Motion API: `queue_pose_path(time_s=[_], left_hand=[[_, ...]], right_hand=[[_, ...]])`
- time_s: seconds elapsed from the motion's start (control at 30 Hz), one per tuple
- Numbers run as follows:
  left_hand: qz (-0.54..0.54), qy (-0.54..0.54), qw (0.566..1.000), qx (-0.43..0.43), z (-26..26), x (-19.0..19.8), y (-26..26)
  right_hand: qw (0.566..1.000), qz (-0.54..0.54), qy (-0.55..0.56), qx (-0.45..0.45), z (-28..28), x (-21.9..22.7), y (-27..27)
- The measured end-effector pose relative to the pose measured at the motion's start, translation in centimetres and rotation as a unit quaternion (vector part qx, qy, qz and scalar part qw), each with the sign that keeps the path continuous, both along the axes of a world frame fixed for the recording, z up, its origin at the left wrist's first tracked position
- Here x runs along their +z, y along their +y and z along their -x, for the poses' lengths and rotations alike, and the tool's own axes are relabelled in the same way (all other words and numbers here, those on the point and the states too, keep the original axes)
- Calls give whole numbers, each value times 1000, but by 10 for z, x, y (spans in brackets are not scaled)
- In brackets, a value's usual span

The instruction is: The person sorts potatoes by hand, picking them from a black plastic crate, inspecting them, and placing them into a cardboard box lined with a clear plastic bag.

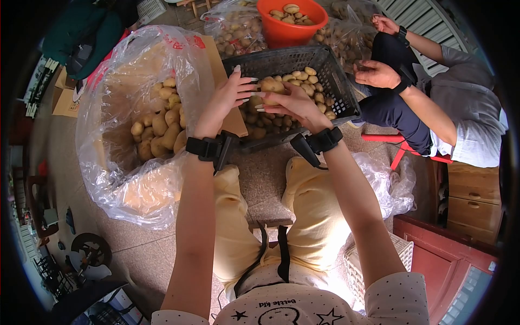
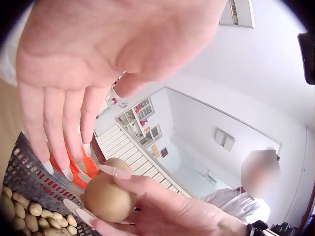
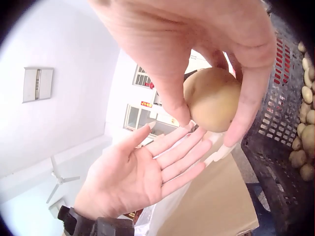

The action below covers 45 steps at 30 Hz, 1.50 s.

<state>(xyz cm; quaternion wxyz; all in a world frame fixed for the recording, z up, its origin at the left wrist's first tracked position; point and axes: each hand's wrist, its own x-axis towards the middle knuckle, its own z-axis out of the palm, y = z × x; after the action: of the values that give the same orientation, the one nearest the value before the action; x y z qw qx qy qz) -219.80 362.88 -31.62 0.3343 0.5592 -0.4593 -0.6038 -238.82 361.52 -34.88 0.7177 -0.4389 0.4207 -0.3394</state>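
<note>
A large potato is gripped by my right hand, its thumb and fingers curved round the sides in the right wrist view. The same potato shows from the side in the left wrist view. Facing it, my left hand is held with its fingers straight and its palm turned toward the potato, nothing in its grasp. Both hands are over a black plastic crate partly filled with smaller potatoes. Long nails show on both hands.
Left of the crate, a clear plastic bag lines a cardboard box with larger potatoes. Behind stands an orange tub of potatoes, between bagged potatoes. Another person sits at the right on a red stool.
</note>
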Motion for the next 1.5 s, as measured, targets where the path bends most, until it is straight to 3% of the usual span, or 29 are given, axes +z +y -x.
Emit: queue_pose_path(time_s=[0.43, 1.1, 1.5], left_hand=[[-26, 55, 997, 38, -4, 8, 0], [-17, 45, 999, 21, -3, 0, 0], [0, 44, 999, 11, 0, 9, 6]], right_hand=[[998, -38, -18, -42, -2, 2, -2], [981, -123, -147, 31, 0, 6, -6], [969, -102, -219, 60, 0, 8, -6]])
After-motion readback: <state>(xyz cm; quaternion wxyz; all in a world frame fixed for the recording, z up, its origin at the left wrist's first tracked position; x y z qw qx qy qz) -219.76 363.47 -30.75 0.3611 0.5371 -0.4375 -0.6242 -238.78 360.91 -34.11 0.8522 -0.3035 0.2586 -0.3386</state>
